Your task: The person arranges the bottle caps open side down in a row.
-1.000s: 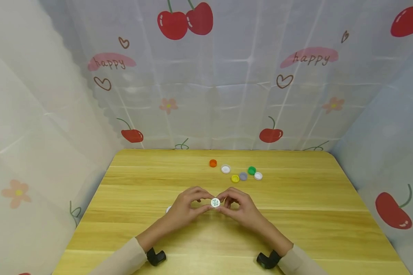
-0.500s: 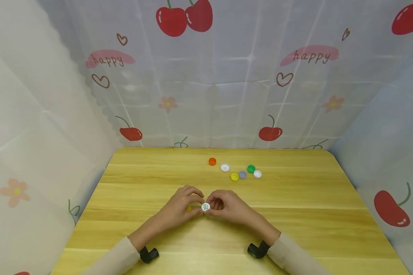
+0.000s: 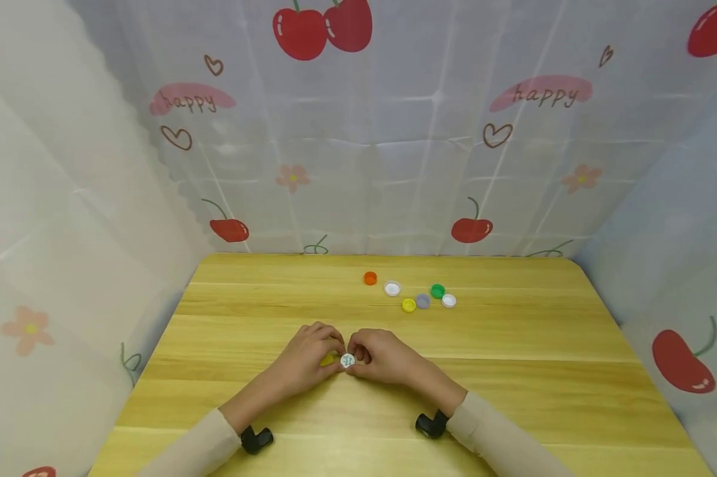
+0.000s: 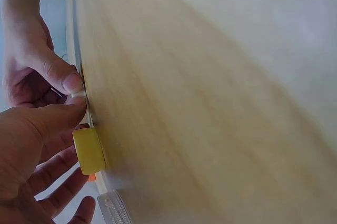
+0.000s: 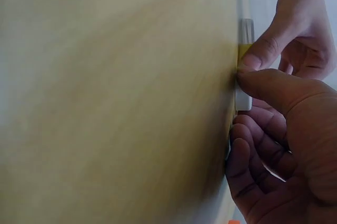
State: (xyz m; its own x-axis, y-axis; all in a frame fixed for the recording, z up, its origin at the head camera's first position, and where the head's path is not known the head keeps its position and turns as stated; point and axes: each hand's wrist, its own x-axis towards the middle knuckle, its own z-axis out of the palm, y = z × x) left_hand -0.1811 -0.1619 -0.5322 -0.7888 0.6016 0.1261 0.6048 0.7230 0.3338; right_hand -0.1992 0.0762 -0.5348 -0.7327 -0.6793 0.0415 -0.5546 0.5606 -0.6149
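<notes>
A: What's changed since a second ago?

B: Both hands have shifted left, carrying the patterned cap (image 3: 347, 360) left and lower toward the table (image 3: 334, 424). The near yellow cap (image 4: 89, 151), hidden then, now shows through the gap between the left thumb and forefinger. The far caps lie as they did.

A: And the fingers?

B: Left hand (image 3: 305, 361) and right hand (image 3: 384, 358) pinch that patterned cap from opposite sides, thumbs nearly meeting. The left's other fingers spread loosely; the right's curl in. I can't tell whether the cap touches the wood.

A: How many of each?

B: Two hands, one patterned cap between their fingertips. Just beside the left fingers, one near yellow cap; past it, one clear cap (image 4: 115, 208). I can't tell whether the fingers touch the yellow.

A: And beyond the fingers?

B: Six, well apart from them: one orange cap (image 3: 370, 278), one clear-rimmed cap (image 3: 392, 288), one far yellow cap (image 3: 409, 305), one grey cap (image 3: 423, 301), one green cap (image 3: 438, 291), one plain white cap (image 3: 448, 301).
</notes>
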